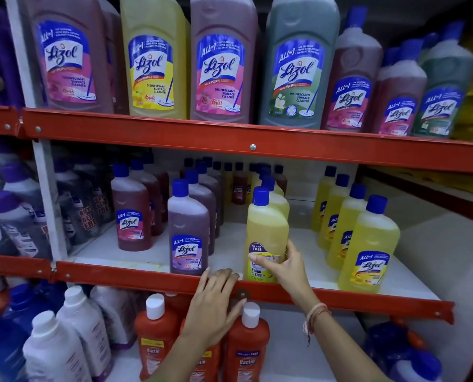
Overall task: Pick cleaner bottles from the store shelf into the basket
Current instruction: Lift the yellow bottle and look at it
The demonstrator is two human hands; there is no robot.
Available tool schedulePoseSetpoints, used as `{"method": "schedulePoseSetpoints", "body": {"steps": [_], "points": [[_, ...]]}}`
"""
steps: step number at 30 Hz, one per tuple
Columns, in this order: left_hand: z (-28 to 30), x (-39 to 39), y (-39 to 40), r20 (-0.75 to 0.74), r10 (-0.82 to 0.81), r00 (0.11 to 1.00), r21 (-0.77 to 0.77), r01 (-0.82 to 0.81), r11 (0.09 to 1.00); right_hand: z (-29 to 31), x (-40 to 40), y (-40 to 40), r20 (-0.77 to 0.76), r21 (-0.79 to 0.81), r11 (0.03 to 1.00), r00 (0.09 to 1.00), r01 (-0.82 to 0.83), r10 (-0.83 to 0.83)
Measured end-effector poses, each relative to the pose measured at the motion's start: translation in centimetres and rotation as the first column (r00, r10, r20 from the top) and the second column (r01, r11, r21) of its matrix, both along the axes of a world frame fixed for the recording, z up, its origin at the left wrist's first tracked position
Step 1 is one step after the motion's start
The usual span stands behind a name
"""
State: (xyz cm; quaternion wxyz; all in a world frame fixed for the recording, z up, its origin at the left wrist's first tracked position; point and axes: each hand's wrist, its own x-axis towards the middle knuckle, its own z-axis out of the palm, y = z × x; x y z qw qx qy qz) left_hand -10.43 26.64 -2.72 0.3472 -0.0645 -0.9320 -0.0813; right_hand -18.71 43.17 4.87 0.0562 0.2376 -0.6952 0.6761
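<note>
A yellow floor cleaner bottle (pixel 265 227) with a blue cap stands upright at the front of the middle shelf. My right hand (pixel 285 267) wraps around its lower label, thumb across the front. My left hand (pixel 216 301) rests flat on the red shelf rail (pixel 147 279) just left of that bottle, fingers apart, holding nothing. A purple cleaner bottle (pixel 188 230) stands to the left of the yellow one, and a row of yellow bottles (pixel 367 244) stands to the right. No basket is in view.
Large cleaner bottles (pixel 221 59) fill the top shelf. Orange bottles with white caps (pixel 247 346) and white bottles (pixel 64 340) stand on the bottom shelf under my arms. A brown bottle (pixel 132 213) and dark packs (pixel 84 205) sit at the middle left.
</note>
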Motion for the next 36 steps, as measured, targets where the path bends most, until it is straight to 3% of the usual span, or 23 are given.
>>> {"method": "schedulePoseSetpoints", "body": {"steps": [4, 7, 9, 13, 15, 17, 19, 22, 25, 27, 30, 36], "points": [[0.1, 0.3, -0.1, 0.029, 0.015, 0.999, -0.030, -0.014, 0.999, 1.3, 1.7, 0.2, -0.112, -0.019, 0.989, 0.983, 0.146, -0.147], [0.2, 0.4, 0.0, 0.036, 0.025, 0.999, -0.047, -0.023, 0.999, 3.2, 4.0, 0.8, -0.263, -0.013, 0.953, 0.919, 0.302, -0.295], [0.3, 0.5, 0.0, 0.041, 0.031, 0.999, -0.048, -0.029, 0.998, 4.3, 5.8, 1.3, -0.397, -0.021, 0.889, 0.812, 0.458, -0.428], [0.3, 0.5, 0.2, 0.060, 0.040, 0.997, -0.051, -0.037, 0.998, 5.7, 9.2, 2.1, -0.614, -0.080, 0.697, 0.516, 0.713, -0.598], [0.3, 0.5, 0.1, 0.065, 0.033, 0.997, -0.047, -0.030, 0.998, 6.0, 10.5, 2.5, -0.672, -0.128, 0.605, 0.380, 0.786, -0.635], [0.4, 0.6, 0.1, 0.070, 0.035, 0.997, -0.051, -0.031, 0.998, 6.3, 11.7, 2.8, -0.700, -0.153, 0.564, 0.314, 0.811, -0.641], [0.4, 0.6, 0.1, 0.081, 0.041, 0.996, -0.058, -0.036, 0.998, 6.7, 12.5, 3.1, -0.663, -0.146, 0.614, 0.383, 0.776, -0.643], [0.5, 0.7, 0.1, 0.099, 0.057, 0.993, -0.065, -0.051, 0.997, 7.3, 13.1, 3.6, -0.522, -0.143, 0.769, 0.613, 0.623, -0.593], [0.6, 0.6, 0.1, 0.117, 0.066, 0.991, -0.056, -0.060, 0.997, 8.0, 13.6, 3.8, -0.325, -0.246, 0.929, 0.879, 0.278, -0.349], [0.7, 0.6, 0.1, 0.122, 0.062, 0.991, -0.043, -0.057, 0.997, 8.2, 13.5, 3.8, -0.231, -0.321, 0.946, 0.964, 0.054, -0.133], [0.5, 0.4, -0.1, 0.128, 0.058, 0.990, -0.055, -0.051, 0.997, 7.8, 12.8, 3.9, -0.114, -0.391, 0.900, 0.981, -0.192, 0.159], [0.9, 0.6, -0.2, 0.140, 0.037, 0.989, -0.032, -0.033, 0.999, 7.2, 11.9, 4.7, -0.048, -0.377, 0.770, 0.841, -0.515, 0.539]]}}
